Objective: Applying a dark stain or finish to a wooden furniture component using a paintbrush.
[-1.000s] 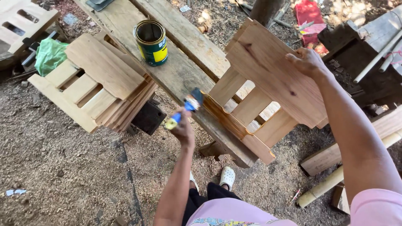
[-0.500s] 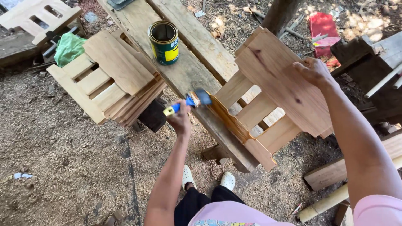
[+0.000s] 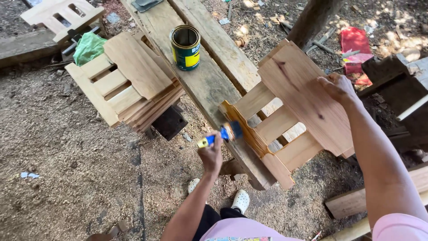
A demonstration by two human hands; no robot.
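two hands are at work: the left hand (image 3: 211,154) has its fingers wrapped tight around one blue and yellow brush (image 3: 221,135), whose head touches the darker side edge of the slatted wooden piece (image 3: 290,111). the right hand (image 3: 337,86) grips that piece's far edge, fingers curled over it, holding it tilted on the long plank (image 3: 196,76). one open can (image 3: 186,47), dark green with a yellow label patch, stands upright on the plank. one stack of similar slatted pieces (image 3: 122,82) lies to the left, beside one green bag (image 3: 89,47). one red rag (image 3: 355,47) lies on the ground beyond.
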